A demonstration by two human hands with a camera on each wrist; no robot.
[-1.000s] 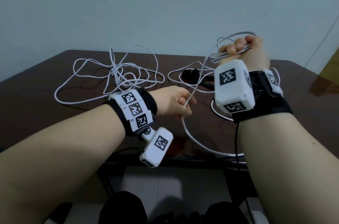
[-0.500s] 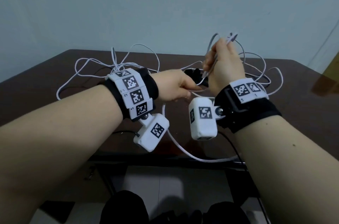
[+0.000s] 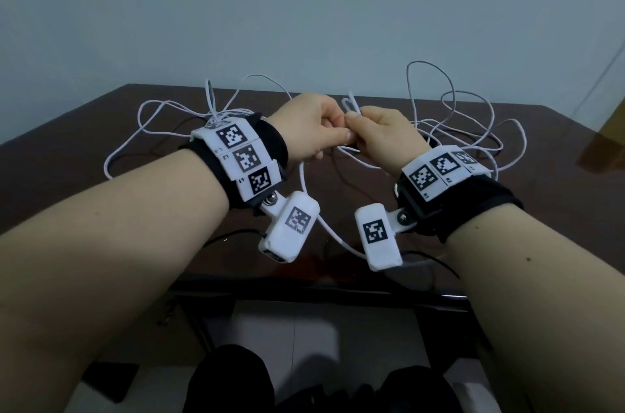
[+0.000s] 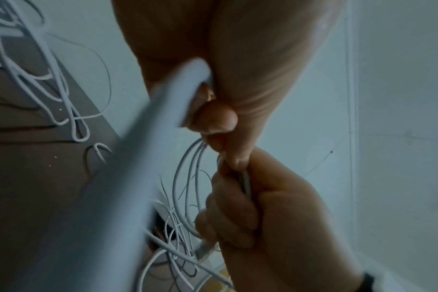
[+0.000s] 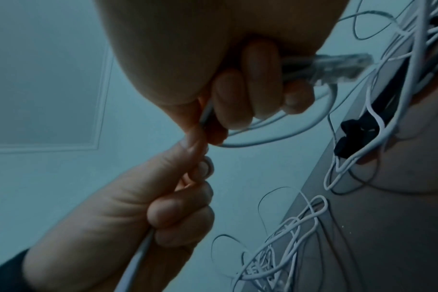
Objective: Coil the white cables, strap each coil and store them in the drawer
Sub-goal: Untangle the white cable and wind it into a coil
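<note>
My two hands meet in the air over the dark table (image 3: 101, 128). The left hand (image 3: 333, 136) pinches a white cable (image 3: 350, 106) between thumb and fingers. The right hand (image 3: 360, 128) grips several loops of the same cable, which fan out to its right (image 3: 456, 128). From the left hand, the cable's free length (image 3: 324, 230) drops down to the table's front edge. In the right wrist view the right hand (image 5: 250, 98) curls round the loops, and a clear plug (image 5: 413, 67) sticks out beyond the fingers. The left hand (image 5: 188, 187) pinches just below.
A second white cable (image 3: 159, 121) lies in a loose tangle on the left of the table. A black strap (image 5: 353, 136) lies on the table among cable loops. The table's front edge (image 3: 304, 287) is close to my body, with pale floor below.
The right hand came down from its raised position and turned over. The left hand rose to meet it, so both now hold the cable close together.
</note>
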